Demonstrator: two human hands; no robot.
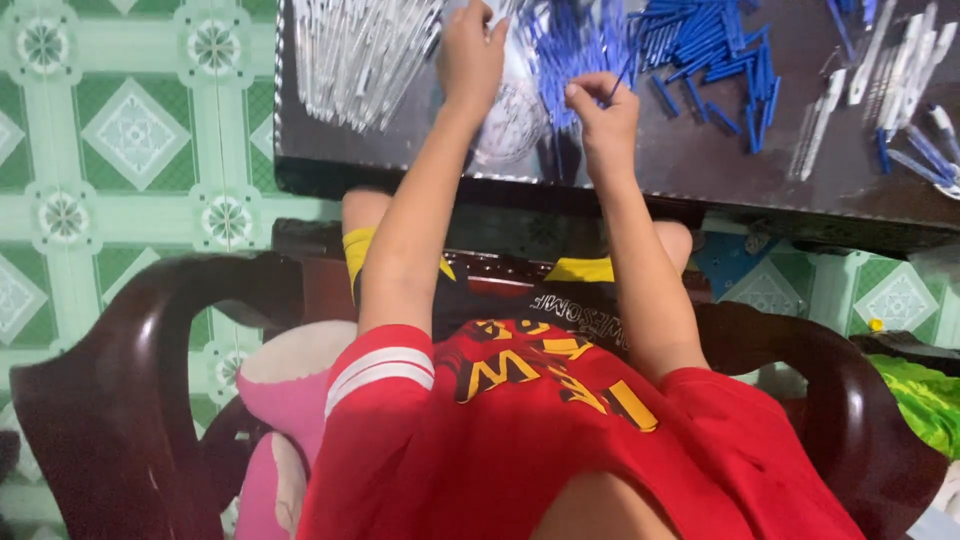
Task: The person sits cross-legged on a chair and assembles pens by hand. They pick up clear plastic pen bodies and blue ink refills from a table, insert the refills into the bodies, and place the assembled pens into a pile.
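My left hand (pixel 470 55) reaches to the far side of the dark table (pixel 700 160), its fingers closed around something pale that I cannot make out, beside a heap of clear pen barrels (pixel 355 50). My right hand (pixel 603 115) is closer to me, pinching a thin blue pen part (pixel 622 75) between thumb and fingers. A pile of blue pen parts (pixel 575 40) lies just behind that hand, and more blue caps (pixel 720 60) are scattered to the right.
White pen pieces (pixel 890 70) and some assembled pens (pixel 925 150) lie at the table's right. I sit in a dark wooden armchair (pixel 110 400) on a green patterned tile floor (pixel 130 130). A pink cushion (pixel 285 400) rests at my left, green cloth (pixel 925 400) at right.
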